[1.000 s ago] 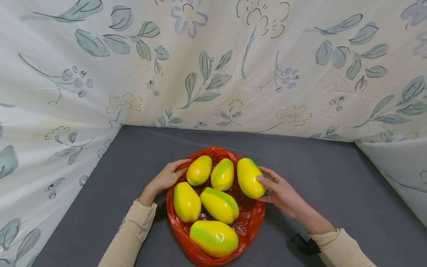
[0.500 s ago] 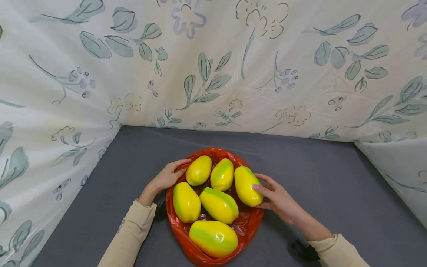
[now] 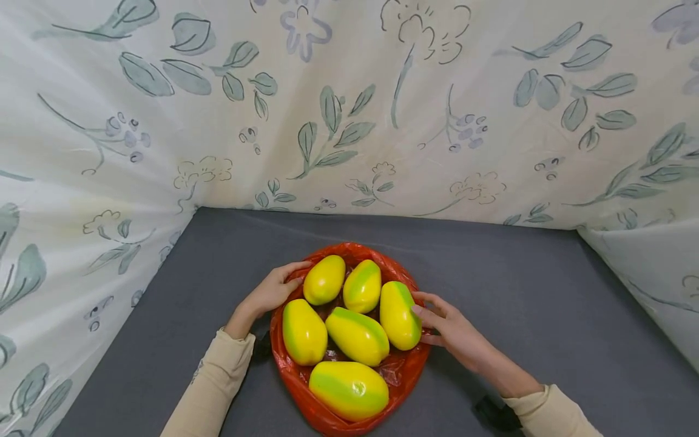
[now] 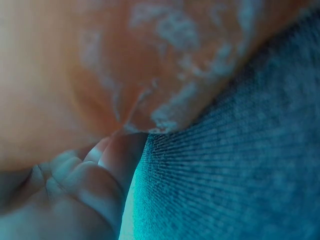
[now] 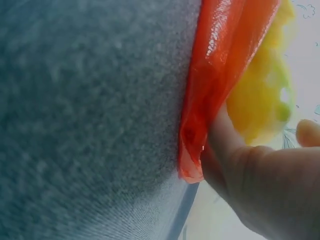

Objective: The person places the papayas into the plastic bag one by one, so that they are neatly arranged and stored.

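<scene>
A round container lined with red plastic (image 3: 401, 379) stands on the dark cloth and holds several glossy yellow-green papayas. The right hand (image 3: 459, 334) has its thumb and fingers against the side of one papaya (image 3: 400, 315) at the right inner edge. In the right wrist view, a finger passes behind the red plastic rim (image 5: 215, 75), close to the yellow fruit (image 5: 260, 100). On the left, the other hand (image 3: 270, 291) rests its fingers and thumb at the red rim, fairly straight. The left wrist view shows mostly blurred skin, with part of the left hand (image 4: 75, 195) below.
More papayas lie in the container: one (image 3: 324, 280) at the back left, another (image 3: 349, 391) at the front. Dark grey cloth (image 3: 519, 291) covers the tabletop. A floral curtain (image 3: 338, 121) rises behind and at both sides. Dark straps sit near both sleeves.
The right hand has lowered its papaya into the right side of the container, moving it slightly left and toward the front. The left hand has stayed at the rim.
</scene>
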Demonstrator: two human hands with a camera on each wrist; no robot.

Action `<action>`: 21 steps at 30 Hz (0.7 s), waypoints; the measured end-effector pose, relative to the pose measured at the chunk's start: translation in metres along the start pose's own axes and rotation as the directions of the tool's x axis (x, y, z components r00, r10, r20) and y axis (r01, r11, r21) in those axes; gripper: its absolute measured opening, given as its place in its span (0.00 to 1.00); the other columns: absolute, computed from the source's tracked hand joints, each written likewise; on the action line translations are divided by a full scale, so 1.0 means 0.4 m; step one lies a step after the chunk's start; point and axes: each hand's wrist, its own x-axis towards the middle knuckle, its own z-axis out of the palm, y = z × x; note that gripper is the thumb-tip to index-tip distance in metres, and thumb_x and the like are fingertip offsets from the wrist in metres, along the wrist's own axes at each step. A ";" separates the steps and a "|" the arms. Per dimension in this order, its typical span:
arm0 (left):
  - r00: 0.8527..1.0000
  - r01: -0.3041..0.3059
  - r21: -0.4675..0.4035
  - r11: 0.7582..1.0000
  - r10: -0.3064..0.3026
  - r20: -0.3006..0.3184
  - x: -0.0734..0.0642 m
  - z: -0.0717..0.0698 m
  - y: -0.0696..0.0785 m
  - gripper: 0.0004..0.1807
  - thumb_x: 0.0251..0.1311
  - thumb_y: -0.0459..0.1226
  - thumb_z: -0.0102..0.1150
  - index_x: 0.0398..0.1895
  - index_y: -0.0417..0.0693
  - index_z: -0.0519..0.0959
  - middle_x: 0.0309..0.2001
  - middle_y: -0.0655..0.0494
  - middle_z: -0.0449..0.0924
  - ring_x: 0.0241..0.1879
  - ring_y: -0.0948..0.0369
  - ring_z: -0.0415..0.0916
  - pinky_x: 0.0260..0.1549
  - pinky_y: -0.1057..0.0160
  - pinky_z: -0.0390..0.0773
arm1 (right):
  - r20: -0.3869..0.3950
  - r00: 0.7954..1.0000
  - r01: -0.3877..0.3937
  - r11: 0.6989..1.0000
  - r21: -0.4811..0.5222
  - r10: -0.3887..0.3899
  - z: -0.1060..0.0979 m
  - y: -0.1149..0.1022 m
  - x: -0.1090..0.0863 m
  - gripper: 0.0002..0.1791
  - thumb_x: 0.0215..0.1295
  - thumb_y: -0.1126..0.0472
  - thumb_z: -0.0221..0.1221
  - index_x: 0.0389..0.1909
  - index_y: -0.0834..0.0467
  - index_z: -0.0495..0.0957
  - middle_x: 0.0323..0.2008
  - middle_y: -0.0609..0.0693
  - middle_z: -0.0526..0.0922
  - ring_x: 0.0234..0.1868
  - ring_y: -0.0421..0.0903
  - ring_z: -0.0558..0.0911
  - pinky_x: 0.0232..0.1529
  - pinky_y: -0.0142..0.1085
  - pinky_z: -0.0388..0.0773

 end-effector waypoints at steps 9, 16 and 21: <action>1.000 -0.007 0.000 1.000 0.007 -0.006 -0.001 0.000 -0.006 0.23 0.70 0.29 0.45 0.68 0.38 0.64 0.65 0.36 0.63 0.52 0.48 0.70 0.48 0.56 0.72 | -0.065 0.998 0.015 0.992 -0.122 -0.023 0.001 -0.005 0.011 0.35 0.68 0.44 0.55 0.69 0.58 0.60 0.57 0.60 0.70 0.47 0.50 0.77 0.45 0.44 0.78; 1.000 -0.020 -0.010 1.000 0.020 -0.001 0.002 0.003 -0.006 0.24 0.70 0.29 0.45 0.68 0.37 0.63 0.65 0.36 0.63 0.60 0.46 0.66 0.55 0.50 0.70 | -0.088 0.992 0.072 0.967 -0.246 -0.096 0.006 -0.017 0.011 0.36 0.66 0.45 0.56 0.69 0.58 0.61 0.56 0.60 0.70 0.45 0.49 0.76 0.43 0.41 0.79; 1.000 -0.011 -0.009 1.000 0.011 -0.009 0.003 0.003 -0.003 0.24 0.70 0.29 0.45 0.69 0.38 0.64 0.65 0.37 0.63 0.62 0.46 0.64 0.56 0.48 0.69 | -0.065 0.994 0.072 0.965 -0.251 -0.091 0.004 -0.020 0.015 0.36 0.67 0.45 0.56 0.69 0.58 0.60 0.56 0.60 0.71 0.44 0.48 0.76 0.42 0.41 0.78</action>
